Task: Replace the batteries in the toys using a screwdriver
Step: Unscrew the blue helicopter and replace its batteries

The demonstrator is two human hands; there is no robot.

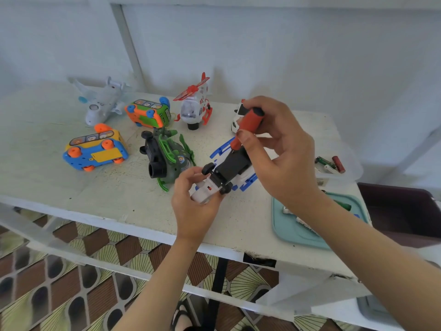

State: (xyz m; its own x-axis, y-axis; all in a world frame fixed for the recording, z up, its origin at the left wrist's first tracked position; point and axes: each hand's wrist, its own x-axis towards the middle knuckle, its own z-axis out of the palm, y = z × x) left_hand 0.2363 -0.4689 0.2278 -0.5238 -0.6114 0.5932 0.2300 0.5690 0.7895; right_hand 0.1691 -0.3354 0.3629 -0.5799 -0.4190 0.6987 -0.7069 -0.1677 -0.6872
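- The white and blue toy (232,167) is lying upside down on the table (107,194), near its front edge, with its black underside and small black wheels facing up.
- The left hand (193,204) is gripping the near end of this toy, fingers curled round the white body.
- The right hand (284,158) is hovering just above the toy, with thumb and fingers pinching a red-handled screwdriver (249,123).
- The screwdriver is slanting down onto the toy's black underside; its tip is too small to make out.
- Just left of the toy, a green helicopter (167,156) is lying on its side.
- Farther left, a blue and yellow bus (95,151) is resting wheels up.
- Behind the toy, a red and white helicopter (195,103) is standing upright.
- Right of the toy, loose batteries (330,163) are sitting in a clear box.
- A teal tray (286,232) is sitting at the toy's near right, under the right forearm.
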